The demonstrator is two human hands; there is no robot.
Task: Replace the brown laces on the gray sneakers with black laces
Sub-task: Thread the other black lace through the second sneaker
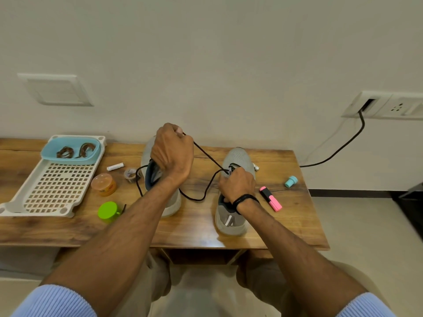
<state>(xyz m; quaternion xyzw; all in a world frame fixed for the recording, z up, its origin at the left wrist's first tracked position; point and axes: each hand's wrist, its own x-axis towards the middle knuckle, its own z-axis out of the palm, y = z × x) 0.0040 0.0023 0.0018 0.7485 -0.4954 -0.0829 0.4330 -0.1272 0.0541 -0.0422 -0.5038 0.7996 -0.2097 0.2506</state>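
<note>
Two gray sneakers stand on the wooden table (196, 229), toes toward the wall. My left hand (171, 152) is raised above the left sneaker (170, 204) and pinches the end of a black lace (207, 156), pulled taut up and to the left from the right sneaker's (238, 156) eyelets. My right hand (237, 184) grips the right sneaker at its tongue, where the lace enters. More black lace hangs in a loop (199, 197) between the shoes, and another loop (138, 179) lies left of the left sneaker. The brown laces (75, 151) lie coiled in a blue tub (71, 159).
A white perforated tray (52, 191) holds the blue tub at the left. Nearby are an orange jar (104, 185), a green lid (107, 210), a tape roll (130, 175) and a white stick (115, 167). A pink highlighter (271, 199) and a teal cap (291, 181) lie right. A black cable (338, 149) runs to the wall socket.
</note>
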